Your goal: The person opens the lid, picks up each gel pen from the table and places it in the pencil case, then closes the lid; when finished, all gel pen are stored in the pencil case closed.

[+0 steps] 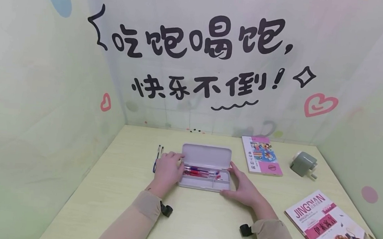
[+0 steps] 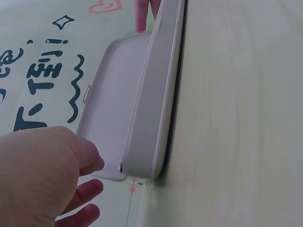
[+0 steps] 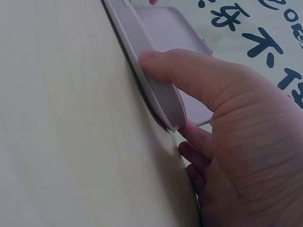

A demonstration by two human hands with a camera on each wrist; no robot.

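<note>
The open pencil case [image 1: 205, 168] lies mid-tabletop [image 1: 122, 189], long axis left to right, between both hands: the left hand [image 1: 167, 169] rests relaxed on its left end, while the right hand [image 1: 244, 190] pinches its right end.

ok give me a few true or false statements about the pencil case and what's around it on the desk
1. The pencil case has its lid open. True.
2. The case is empty. False: pens lie inside it.
3. The right hand holds the right end of the case, thumb on its front edge. True.
4. The left hand is lifting a book. False: it rests at the left end of the case.
5. Two loose pens lie on the desk left of the case. True.
6. The grey pencil sharpener sits inside the case. False: it stands apart, far right.
</note>
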